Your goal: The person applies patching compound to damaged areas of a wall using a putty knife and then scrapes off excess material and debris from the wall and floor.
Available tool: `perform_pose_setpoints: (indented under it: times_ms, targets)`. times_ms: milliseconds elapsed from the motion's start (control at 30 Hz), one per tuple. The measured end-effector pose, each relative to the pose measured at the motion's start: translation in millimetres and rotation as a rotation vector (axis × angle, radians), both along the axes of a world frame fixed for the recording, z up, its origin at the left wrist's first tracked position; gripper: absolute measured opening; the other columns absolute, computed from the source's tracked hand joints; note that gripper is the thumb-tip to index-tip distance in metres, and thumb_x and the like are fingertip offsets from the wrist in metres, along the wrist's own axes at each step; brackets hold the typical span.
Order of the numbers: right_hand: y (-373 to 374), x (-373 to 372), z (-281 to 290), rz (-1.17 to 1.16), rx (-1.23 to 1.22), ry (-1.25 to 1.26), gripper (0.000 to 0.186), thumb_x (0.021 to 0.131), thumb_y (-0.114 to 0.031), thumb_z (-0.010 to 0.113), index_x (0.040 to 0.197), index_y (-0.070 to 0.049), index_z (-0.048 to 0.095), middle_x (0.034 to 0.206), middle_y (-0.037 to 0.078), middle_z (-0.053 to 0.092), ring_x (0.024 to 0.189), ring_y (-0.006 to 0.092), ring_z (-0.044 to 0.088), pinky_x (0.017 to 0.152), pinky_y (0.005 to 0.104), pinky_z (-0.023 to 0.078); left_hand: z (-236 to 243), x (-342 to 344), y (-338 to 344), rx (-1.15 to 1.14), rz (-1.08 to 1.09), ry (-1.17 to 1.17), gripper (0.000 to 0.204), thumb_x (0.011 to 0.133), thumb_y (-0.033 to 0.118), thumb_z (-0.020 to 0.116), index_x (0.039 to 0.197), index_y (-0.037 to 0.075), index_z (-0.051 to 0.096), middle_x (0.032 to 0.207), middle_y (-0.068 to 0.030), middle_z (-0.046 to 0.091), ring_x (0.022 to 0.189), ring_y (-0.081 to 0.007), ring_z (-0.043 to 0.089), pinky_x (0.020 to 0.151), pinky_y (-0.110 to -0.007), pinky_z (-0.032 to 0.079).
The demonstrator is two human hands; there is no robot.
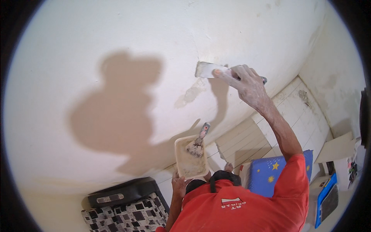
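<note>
My right hand (pixel 249 87), coated in pale dust, grips a putty knife (pixel 206 70) with its wide blade at the white wall (pixel 181 46). Just below the blade is a rough, flaked grey patch (pixel 189 96). Lower down, my left hand (pixel 178 185) holds a cream plastic tray (pixel 185 166) by its lower edge. A second, smaller putty knife (pixel 195 149) with a stained metal blade rests in the tray among greyish smears, its handle sticking out past the top rim.
Below are a white tiled floor (pixel 293 108), a blue star-patterned mattress (pixel 262 170), a black padded item (pixel 119 193) over checked fabric (pixel 123 216), and white boards (pixel 332 150) with a blue-rimmed bin (pixel 324 197) at right. My shadow falls on the wall.
</note>
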State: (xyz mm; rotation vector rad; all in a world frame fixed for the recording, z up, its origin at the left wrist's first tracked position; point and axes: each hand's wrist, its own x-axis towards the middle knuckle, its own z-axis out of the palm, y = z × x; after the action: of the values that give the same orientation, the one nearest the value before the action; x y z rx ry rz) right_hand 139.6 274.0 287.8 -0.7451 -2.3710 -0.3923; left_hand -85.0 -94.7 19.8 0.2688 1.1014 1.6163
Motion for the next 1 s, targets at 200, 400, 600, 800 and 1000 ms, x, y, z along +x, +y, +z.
perform_pose_setpoints:
  times_ms: [200, 400, 600, 800, 1000]
  targets:
    - [-12, 14, 6, -0.127, 0.005, -0.073, 0.071, 0.086, 0.003, 0.054, 0.143, -0.039, 0.048, 0.101, 0.000, 0.058, 0.088, 0.0185, 0.057, 0.075, 0.0328, 0.053, 1, 6, -1, 0.051, 0.006, -0.012, 0.068, 0.088, 0.017, 0.066, 0.143, 0.001, 0.031, 0.133, -0.0156, 0.053, 0.117, -0.0297, 0.061, 0.092, -0.048, 0.057]
    - [-11, 11, 10, -0.049, -0.090, -0.034, 0.069, 0.087, 0.004, 0.053, 0.142, -0.038, 0.049, 0.105, 0.000, 0.058, 0.090, 0.0198, 0.057, 0.078, 0.0337, 0.052, -1, 8, 0, 0.055, 0.025, -0.016, 0.069, 0.088, 0.017, 0.066, 0.144, 0.001, 0.030, 0.134, -0.0153, 0.052, 0.117, -0.0295, 0.061, 0.092, -0.046, 0.057]
    - [34, 4, -12, 0.034, 0.083, 0.029, 0.070, 0.087, 0.007, 0.052, 0.141, -0.037, 0.051, 0.096, 0.002, 0.055, 0.087, 0.0203, 0.056, 0.077, 0.0353, 0.052, -3, 8, -1, 0.020, 0.024, 0.003, 0.068, 0.088, 0.016, 0.065, 0.145, 0.002, 0.030, 0.134, -0.0145, 0.052, 0.117, -0.0287, 0.061, 0.092, -0.046, 0.058]
    - [11, 33, -40, -0.149, -0.306, 0.074, 0.065, 0.088, 0.003, 0.056, 0.144, -0.030, 0.050, 0.093, 0.004, 0.053, 0.081, 0.0211, 0.054, 0.071, 0.0357, 0.051, 4, 15, 0, 0.030, 0.056, 0.000, 0.066, 0.089, 0.015, 0.062, 0.145, 0.002, 0.030, 0.133, -0.0153, 0.054, 0.116, -0.0287, 0.062, 0.091, -0.046, 0.058]
    - [-28, -54, -41, 0.015, -0.411, 0.553, 0.063, 0.090, -0.001, 0.057, 0.148, -0.021, 0.043, 0.088, 0.008, 0.050, 0.072, 0.0245, 0.055, 0.060, 0.0369, 0.050, -1, 9, 3, -0.005, 0.037, -0.009, 0.061, 0.089, 0.011, 0.060, 0.142, 0.000, 0.032, 0.131, -0.0168, 0.055, 0.116, -0.0299, 0.061, 0.091, -0.047, 0.058]
